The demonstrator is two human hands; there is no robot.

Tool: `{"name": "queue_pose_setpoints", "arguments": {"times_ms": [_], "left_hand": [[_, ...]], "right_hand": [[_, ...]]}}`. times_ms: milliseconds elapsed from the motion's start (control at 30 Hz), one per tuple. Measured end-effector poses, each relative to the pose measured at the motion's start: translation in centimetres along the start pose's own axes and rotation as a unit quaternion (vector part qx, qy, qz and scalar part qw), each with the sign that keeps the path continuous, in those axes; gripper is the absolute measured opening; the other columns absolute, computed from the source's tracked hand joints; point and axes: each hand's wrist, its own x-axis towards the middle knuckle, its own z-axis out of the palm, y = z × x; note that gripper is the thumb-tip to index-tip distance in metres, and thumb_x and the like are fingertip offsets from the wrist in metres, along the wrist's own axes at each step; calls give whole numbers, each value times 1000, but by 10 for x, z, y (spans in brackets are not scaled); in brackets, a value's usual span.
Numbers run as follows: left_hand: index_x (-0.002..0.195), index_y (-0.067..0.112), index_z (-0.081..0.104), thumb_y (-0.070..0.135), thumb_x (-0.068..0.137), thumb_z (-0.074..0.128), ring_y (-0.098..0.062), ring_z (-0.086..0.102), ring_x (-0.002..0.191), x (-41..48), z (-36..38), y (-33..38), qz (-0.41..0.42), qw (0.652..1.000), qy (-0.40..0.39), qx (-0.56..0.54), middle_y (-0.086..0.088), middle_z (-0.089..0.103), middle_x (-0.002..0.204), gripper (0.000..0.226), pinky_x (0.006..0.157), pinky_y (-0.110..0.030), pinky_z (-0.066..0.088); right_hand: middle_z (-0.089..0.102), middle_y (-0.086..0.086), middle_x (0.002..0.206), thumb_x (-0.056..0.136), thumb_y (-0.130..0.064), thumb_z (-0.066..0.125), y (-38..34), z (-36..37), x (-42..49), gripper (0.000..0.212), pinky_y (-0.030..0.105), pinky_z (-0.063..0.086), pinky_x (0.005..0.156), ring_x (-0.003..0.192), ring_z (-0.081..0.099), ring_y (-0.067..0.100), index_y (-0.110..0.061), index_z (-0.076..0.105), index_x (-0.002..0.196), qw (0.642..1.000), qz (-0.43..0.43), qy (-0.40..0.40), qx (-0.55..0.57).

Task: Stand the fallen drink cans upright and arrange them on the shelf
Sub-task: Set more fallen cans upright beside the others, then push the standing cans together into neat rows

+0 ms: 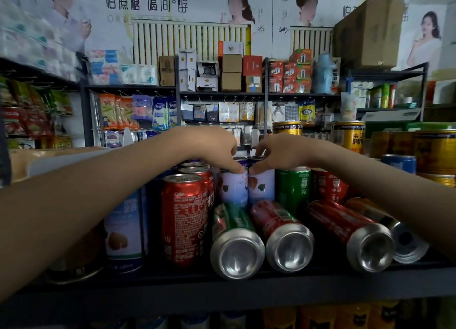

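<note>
Two pale lilac cans stand upright side by side mid-shelf. My left hand (217,151) grips the top of the left lilac can (233,189). My right hand (278,152) grips the top of the right lilac can (262,188). In front of them lie several fallen cans, bottoms toward me: a green can (234,239), a red can (281,234), a second red can (350,234) and an orange can (392,232). An upright red cola can (183,220) and a pale blue can (127,227) stand at the left on the dark shelf (222,289).
Behind the fallen cans stand a green can (292,188) and a red can (329,185). Yellow tins (434,151) and a blue can (398,163) are stacked at the right. A far rack holds hanging packets and boxes (232,71). More cans sit on the shelf below.
</note>
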Motion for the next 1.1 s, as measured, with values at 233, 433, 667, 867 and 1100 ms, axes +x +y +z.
{"name": "queue_pose_setpoints", "arguments": {"times_ms": [233, 433, 667, 867, 1100], "left_hand": [[135, 15, 47, 56, 89, 50, -14, 51, 96, -5, -5, 3, 8, 1000, -5, -10, -2, 59, 123, 62, 83, -28, 44], [136, 18, 46, 57, 89, 48, -13, 51, 104, -11, -15, 3, 15, 998, 17, -54, 2, 54, 130, 62, 87, -25, 40], [137, 28, 43, 56, 89, 45, -18, 50, 117, -14, -18, 1, -10, 940, 137, -314, -2, 49, 137, 56, 90, -28, 37], [124, 11, 42, 42, 93, 45, -23, 67, 100, -15, -31, 9, 42, 685, 86, -722, -18, 59, 120, 44, 83, -37, 56], [123, 9, 44, 19, 91, 56, -22, 69, 91, -23, -42, 6, 74, 518, 254, -813, -12, 60, 114, 36, 72, -30, 57]], "right_hand": [[67, 18, 99, 81, -45, 68, 5, -12, -5, 54, 41, 51, 82, 92, 62, 34, 4, 65, 104, 997, -22, 39, 66], [65, 6, 95, 83, -30, 67, 4, -50, -26, 34, 16, 48, 62, 82, 63, 13, -4, 62, 104, 971, -40, 122, 203], [63, 6, 102, 87, -27, 63, 15, -81, -50, 37, 21, 56, 73, 90, 66, 14, -1, 57, 113, 869, -34, 302, 390], [64, 8, 102, 94, -22, 54, 9, -71, -60, 15, 27, 56, 84, 105, 64, 20, -7, 58, 94, 726, -81, 284, 621], [62, 5, 109, 84, -35, 61, 20, -57, -57, 34, 25, 52, 82, 101, 62, 18, -14, 56, 110, 870, -46, 140, 470]]}}
